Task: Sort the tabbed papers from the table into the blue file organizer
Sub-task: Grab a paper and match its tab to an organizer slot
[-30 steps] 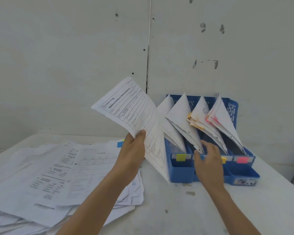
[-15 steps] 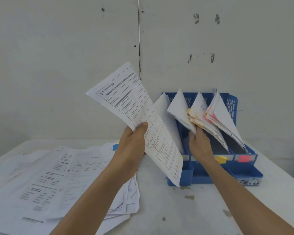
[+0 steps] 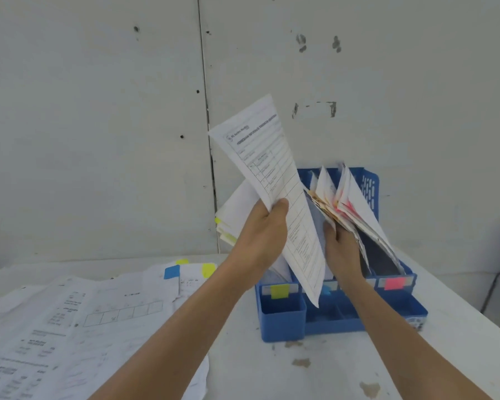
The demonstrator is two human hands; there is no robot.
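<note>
Head cam: left hand [image 3: 264,226] pinches a printed sheet [image 3: 271,157], tilted, just over the blue file organizer [image 3: 280,319]. Right hand [image 3: 341,246] touches the filed papers [image 3: 355,197] inside, can't tell if it's gripping. Paper pile [image 3: 69,327] sits left on the table [image 3: 271,370].

Filed papers [image 3: 355,203] hide the fingertips of the right hand [image 3: 341,246]; the left edge crops the loose pile [image 3: 55,327].

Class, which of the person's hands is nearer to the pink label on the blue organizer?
Right. The right hand is up-left of the pink label, among the filed papers; the left hand grips a sheet farther left.
</note>
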